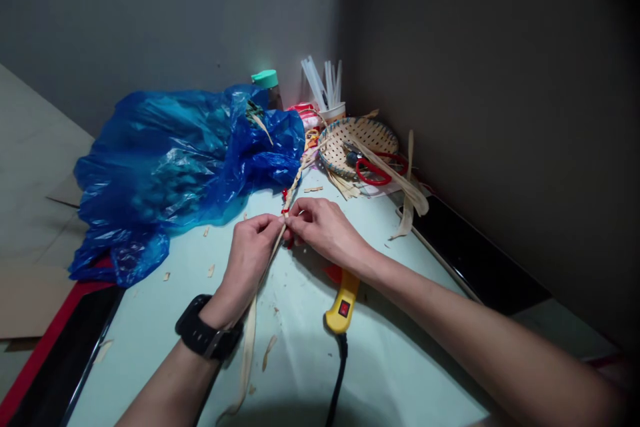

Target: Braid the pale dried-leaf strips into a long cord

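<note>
The left hand [250, 250] and right hand [326, 232] meet over the desk [300, 367], thumbs and fingertips pinched on the fibre strip, just below a red tie [285, 211]. The fibre strip [249, 340] trails its loose tail beneath the left wrist towards the near edge. It looks very light, dry and limp, easy to bend but likely to split if creased or pulled hard; a flat pinch close to the tie should hold it best, as the tail would give little control. The yellow-handled tool [341, 303], its cord running nearer, lies below the right forearm. Beyond the fingers, the twisted length [296, 180] runs away between the blue plastic bag [170, 153] and the woven basket [327, 147]; it seems firmer than the tail. Red-handled scissors [373, 172] rest at the basket, with a cup of clear sticks [334, 113] behind.
</note>
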{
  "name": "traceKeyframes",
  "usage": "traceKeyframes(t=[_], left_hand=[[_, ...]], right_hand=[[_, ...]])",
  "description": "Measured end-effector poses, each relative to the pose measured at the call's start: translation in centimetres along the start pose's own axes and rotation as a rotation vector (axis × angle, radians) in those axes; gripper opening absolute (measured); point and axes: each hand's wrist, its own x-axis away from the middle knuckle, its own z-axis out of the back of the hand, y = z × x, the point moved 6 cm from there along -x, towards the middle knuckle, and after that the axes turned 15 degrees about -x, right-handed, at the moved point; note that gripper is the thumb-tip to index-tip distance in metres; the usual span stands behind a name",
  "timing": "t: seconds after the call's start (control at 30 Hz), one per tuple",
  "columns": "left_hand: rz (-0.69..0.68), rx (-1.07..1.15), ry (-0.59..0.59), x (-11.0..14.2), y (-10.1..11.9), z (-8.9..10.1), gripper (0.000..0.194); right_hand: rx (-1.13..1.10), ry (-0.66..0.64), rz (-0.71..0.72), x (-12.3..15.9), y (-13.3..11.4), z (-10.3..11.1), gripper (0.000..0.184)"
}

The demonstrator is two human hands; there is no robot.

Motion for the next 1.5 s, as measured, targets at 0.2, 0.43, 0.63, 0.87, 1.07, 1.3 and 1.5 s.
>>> traceKeyframes(t=[0.2, 0.43, 0.63, 0.87, 1.07, 1.3, 1.5], left_hand=[[0.146, 0.229, -0.081, 0.1, -0.9, -0.5, 0.031], [0.200, 0.316, -0.097, -0.1, -1.3, -0.3, 0.028], [0.226, 0.334, -0.091, -0.2, -1.6, -0.4, 0.024], [0.212, 0.400, -0.187, -0.3, -1.2, -0.7, 0.026], [0.176, 0.361, -0.120, -0.2, -1.0, -0.4, 0.025], [0.231, 0.420, -0.160, -0.4, -1.4, -0.3, 0.023], [0.263, 0.500, -0.241, -1.0, -2.0, -0.1, 0.025]], right_hand=[[0.194, 0.074, 0.089, 0.9, -0.5, -0.5, 0.014], [0.279, 0.005, 0.082, 1.2, -0.9, -0.8, 0.023], [0.359, -0.073, 0.109, 1.2, -1.3, -0.8, 0.023], [0.147, -0.044, 0.025, -0.7, -0.9, 1.0, 0.024], [0.345, 0.006, 0.183, -1.0, -2.5, 1.0, 0.029], [0.555, -0.491, 0.351, -2.6, -3.2, -1.4, 0.027], [0.554, -0.631, 0.475, -4.4, -3.1, -1.4, 0.029]])
